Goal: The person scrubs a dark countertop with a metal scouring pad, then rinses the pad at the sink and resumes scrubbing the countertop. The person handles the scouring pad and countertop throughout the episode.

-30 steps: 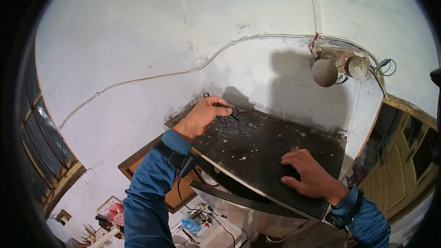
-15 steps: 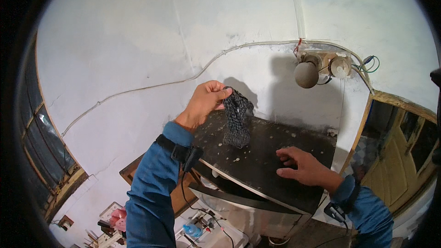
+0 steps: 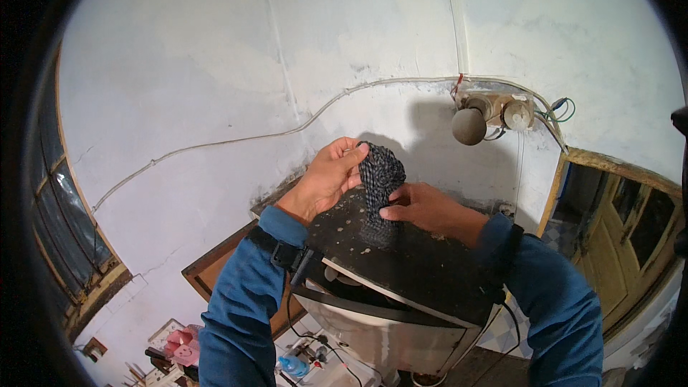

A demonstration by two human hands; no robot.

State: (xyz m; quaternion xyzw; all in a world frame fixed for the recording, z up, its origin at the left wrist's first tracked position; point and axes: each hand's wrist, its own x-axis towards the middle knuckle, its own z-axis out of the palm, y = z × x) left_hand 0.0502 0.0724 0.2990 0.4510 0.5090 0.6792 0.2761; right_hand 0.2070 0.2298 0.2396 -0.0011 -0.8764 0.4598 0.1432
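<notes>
A dark grey knitted piece (image 3: 380, 179), sock-like in shape, hangs above the black, speckled top of a cabinet (image 3: 430, 265). My left hand (image 3: 326, 178) pinches its upper left edge between thumb and fingers. From the right side my right hand (image 3: 436, 209) has closed on the knit lower down, with the thumb showing in front and part of the fingers hidden by the cloth. The lower end of the knit droops just over the cabinet top; whether it touches cannot be told.
Behind the cabinet rises a white wall (image 3: 193, 93) with a cable and a round bulb (image 3: 469, 127) in a wall fitting. A wooden door (image 3: 623, 236) stands at the right, a barred window (image 3: 68, 215) at the left. Below lie a blue bottle (image 3: 294, 365) and pink plastic (image 3: 183, 347).
My right hand has moved left and up from over the cabinet top and taken hold of the knitted piece. My left hand, still gripping it, has shifted slightly right.
</notes>
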